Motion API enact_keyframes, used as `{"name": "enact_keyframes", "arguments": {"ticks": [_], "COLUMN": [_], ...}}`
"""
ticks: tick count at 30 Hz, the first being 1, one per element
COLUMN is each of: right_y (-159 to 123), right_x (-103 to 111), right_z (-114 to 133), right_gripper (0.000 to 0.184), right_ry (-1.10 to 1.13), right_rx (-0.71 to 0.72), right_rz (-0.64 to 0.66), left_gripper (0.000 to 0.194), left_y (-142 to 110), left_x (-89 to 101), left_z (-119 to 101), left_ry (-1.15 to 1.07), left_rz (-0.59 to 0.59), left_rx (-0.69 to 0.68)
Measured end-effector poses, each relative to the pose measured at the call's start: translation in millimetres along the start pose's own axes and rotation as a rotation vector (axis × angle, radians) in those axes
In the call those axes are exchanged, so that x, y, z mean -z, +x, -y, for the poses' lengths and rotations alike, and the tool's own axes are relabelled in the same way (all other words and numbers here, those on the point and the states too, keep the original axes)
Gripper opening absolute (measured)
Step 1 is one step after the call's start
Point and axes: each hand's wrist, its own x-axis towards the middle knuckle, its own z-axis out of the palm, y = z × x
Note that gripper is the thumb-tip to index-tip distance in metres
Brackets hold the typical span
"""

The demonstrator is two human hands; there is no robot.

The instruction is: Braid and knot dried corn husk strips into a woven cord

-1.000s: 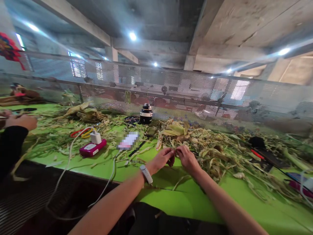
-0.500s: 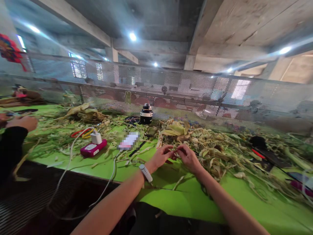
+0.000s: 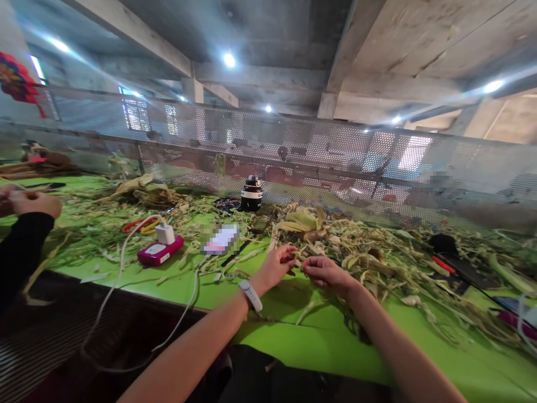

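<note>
My left hand (image 3: 277, 268), with a white band on its wrist, is closed with thumb and fingers pinched around a small pale strip of dried husk (image 3: 298, 258). Facing it from the right, my right hand (image 3: 326, 272) pinches near the same strip, fingertips almost meeting the left ones. The strip is small and partly hidden by the fingers. Just behind the hands, a larger yellow-green husk (image 3: 304, 221) lies on a heap of dry husk scraps (image 3: 356, 246). Both hands are over the green table (image 3: 293, 341).
Left of my hands are a phone (image 3: 221, 240) on a white cable and a magenta power bank (image 3: 160, 252) with a white charger. A black-and-white bottle (image 3: 251, 194) stands before the mesh partition (image 3: 335, 168). At far left, a co-worker's hand (image 3: 39, 204) shows.
My right hand has turned flatter and its fingers have shifted slightly. The gap between my hands shows more of the pale strip. The co-worker's hands at far left moved up slightly.
</note>
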Motion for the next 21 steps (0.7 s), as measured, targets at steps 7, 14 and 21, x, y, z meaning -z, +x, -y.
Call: {"name": "enact_keyframes", "arguments": {"ticks": [7,14,21], "right_y": [0.3,0.6,3.2], "right_x": [9.5,13.6,7.8], "right_z": [-1.6,-0.3,-4.2], "right_gripper": [0.029,0.027,0.032], "right_ry": [0.209,0.29,0.25], "right_rx": [-0.124,-0.155,-0.129], "right_rz": [0.034,0.049,-0.007], "left_gripper": [0.024,0.026,0.031], "left_y": [-1.4,-11.1,-8.6], "left_x": [-2.9,-6.2,-4.9], "left_z": [3.2,-9.9,-8.3], "left_ry": [0.148,0.162,0.206], "left_rz": [0.095,0.131,0.055], "left_rx": [-0.141,-0.168,-0.106]}}
